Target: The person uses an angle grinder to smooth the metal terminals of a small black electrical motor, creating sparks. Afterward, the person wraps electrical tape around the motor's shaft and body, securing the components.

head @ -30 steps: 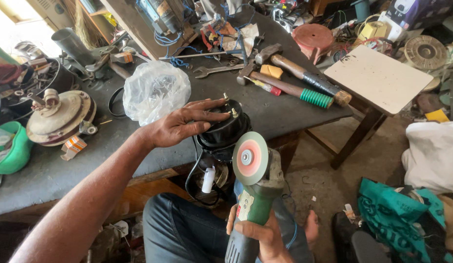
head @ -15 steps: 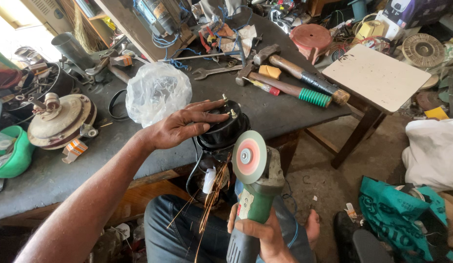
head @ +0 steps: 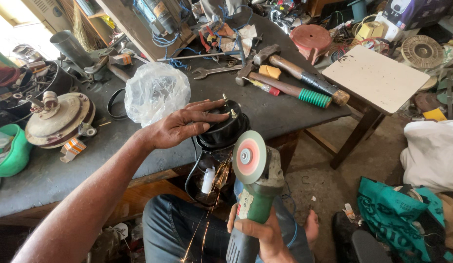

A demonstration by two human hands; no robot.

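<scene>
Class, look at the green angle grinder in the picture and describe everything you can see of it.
The green angle grinder has a grey metal head and a round pinkish grinding disc facing the camera. It points up and away, gripped low on its body by the right hand. The disc's left edge meets the black round motor housing, and orange sparks fall below.

Lots of tools and bits on a messy workbench

A clear plastic bag (head: 157, 92) sits just behind the left hand. Farther back and to the right lie two hammers, one with a green grip (head: 289, 90) and one with a dark grip (head: 299, 74), plus a spanner (head: 217, 71). Way off to the left of the hand are a round rusty metal part (head: 58, 119) and a green bowl (head: 12, 155). Far right of the right hand stands a small white table (head: 377, 78), with a teal bag (head: 397, 214) on the floor.
</scene>
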